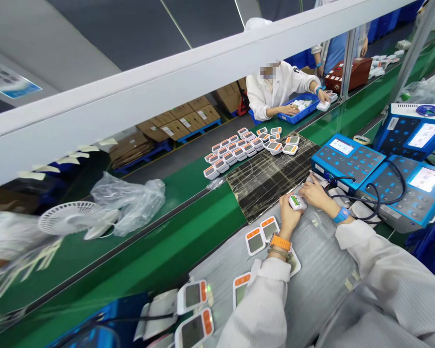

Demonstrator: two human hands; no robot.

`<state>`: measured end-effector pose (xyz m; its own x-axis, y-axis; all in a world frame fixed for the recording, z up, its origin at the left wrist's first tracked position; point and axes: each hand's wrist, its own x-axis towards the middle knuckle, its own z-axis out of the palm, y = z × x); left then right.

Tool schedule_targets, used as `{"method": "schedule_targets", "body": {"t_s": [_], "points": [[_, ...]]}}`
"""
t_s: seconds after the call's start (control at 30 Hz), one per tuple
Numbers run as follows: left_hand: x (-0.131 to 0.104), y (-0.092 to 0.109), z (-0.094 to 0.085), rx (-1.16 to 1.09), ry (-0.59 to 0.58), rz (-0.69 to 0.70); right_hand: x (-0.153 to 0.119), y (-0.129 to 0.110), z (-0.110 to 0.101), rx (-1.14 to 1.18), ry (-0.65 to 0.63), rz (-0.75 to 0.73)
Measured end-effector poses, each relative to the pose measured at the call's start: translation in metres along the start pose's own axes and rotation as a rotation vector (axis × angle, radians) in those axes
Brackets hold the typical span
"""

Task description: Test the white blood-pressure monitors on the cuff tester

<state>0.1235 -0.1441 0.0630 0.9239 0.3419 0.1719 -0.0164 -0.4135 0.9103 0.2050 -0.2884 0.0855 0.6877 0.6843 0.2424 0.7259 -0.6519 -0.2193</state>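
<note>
My left hand (289, 212), with an orange watch at the wrist, is closed around a small white device (296, 202) that shows green and white inside. Beside it my right hand (314, 192), wearing a blue band, has its fingers bent near the device's right edge and a pale cuff; whether it grips anything is unclear. Two white monitors with orange buttons (255, 241) lie left of my left wrist. Another monitor (294, 262) is partly hidden under that wrist, and one more (240, 287) sits by my left sleeve.
Blue testers (348, 162) with black hoses stand at right. Many monitors (235, 150) are grouped beyond a dark mat (275, 174). At lower left, two monitors (193, 296) join cuffs. A person (271, 92) works across at a blue tray (300, 113); a fan (70, 217) stands left.
</note>
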Motion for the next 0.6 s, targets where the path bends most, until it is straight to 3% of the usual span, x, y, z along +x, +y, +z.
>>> {"method": "schedule_targets", "body": {"t_s": [0.6], "points": [[0.000,-0.001,0.001,0.000,0.007,0.029,0.002,-0.007,-0.011,0.025,-0.075,0.007]]}}
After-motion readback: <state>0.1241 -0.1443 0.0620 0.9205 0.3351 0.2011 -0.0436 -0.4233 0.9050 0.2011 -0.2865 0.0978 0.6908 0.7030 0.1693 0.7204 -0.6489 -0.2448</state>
